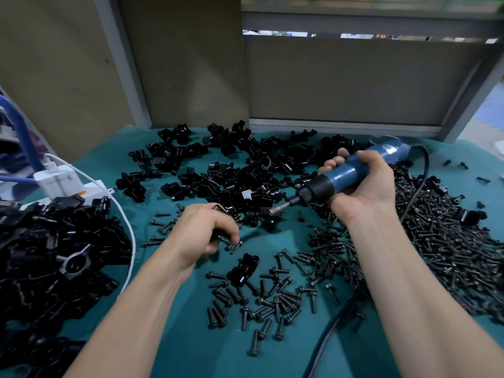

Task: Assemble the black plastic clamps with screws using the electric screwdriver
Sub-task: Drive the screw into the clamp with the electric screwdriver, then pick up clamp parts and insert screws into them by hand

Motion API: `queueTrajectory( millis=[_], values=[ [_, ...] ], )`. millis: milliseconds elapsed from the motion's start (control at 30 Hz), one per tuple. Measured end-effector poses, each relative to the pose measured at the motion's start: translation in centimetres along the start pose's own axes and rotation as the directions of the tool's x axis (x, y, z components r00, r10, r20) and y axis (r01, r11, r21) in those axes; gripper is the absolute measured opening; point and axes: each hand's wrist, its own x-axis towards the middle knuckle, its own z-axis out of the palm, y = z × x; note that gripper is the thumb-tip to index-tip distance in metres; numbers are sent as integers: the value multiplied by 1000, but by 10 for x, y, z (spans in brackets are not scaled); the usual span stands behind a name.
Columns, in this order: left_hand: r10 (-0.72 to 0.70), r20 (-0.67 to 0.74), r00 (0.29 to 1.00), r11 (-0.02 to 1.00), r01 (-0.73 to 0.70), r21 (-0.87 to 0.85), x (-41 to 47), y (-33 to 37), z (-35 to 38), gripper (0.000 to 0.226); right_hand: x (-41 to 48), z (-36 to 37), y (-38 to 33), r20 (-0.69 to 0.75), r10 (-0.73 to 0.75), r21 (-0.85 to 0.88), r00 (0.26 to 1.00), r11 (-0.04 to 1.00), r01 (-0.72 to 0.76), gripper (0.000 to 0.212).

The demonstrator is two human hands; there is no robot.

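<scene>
My right hand grips the blue electric screwdriver, which lies nearly level with its bit aimed left at the loose black clamps. My left hand hovers low over the mat with curled fingers, pinching a black screw at its fingertips. One black clamp lies by itself just below that hand, with scattered screws around it.
A big heap of screws fills the right side. Another pile of black clamp parts sits at the left beside a white charger and its cable. The screwdriver's black cord runs across the teal mat toward me. Cardboard panels stand behind.
</scene>
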Motion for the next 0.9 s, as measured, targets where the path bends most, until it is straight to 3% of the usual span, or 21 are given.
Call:
queueTrajectory(
  millis=[133,233,300,467,533,633,733,833,900],
  values=[
    [54,-51,997,991,-59,-116,4,-9,18,12,3,3,3,-153,-18,-118,988,993,0,36],
    [104,-44,994,993,-106,-46,4,-13,28,13,2,3,13,-276,-4,-285,961,955,-78,31],
    [174,-43,984,985,-175,2,4,-16,32,14,-1,-1,16,-346,-25,-372,938,922,-112,39],
    [311,-84,947,948,-303,101,6,-19,37,16,-13,-9,9,-330,-49,-333,943,941,-68,58],
    [304,-117,946,952,-298,69,7,-19,40,16,-22,-8,8,-307,-71,-430,949,900,-72,53],
    [247,-127,961,968,-251,-20,4,-19,42,18,-39,-6,13,-269,-191,-700,944,712,-55,25],
    [199,-88,976,959,-213,-186,-1,-16,44,12,-59,-3,26,-36,-237,-884,971,461,80,33],
    [148,-57,987,950,-158,-270,-5,-11,47,28,-77,-10,45,297,-54,-934,953,191,302,46],
    [107,-6,994,954,-104,-282,-7,-10,49,39,-80,-17,52,386,100,-921,917,107,375,56]
  ],
)
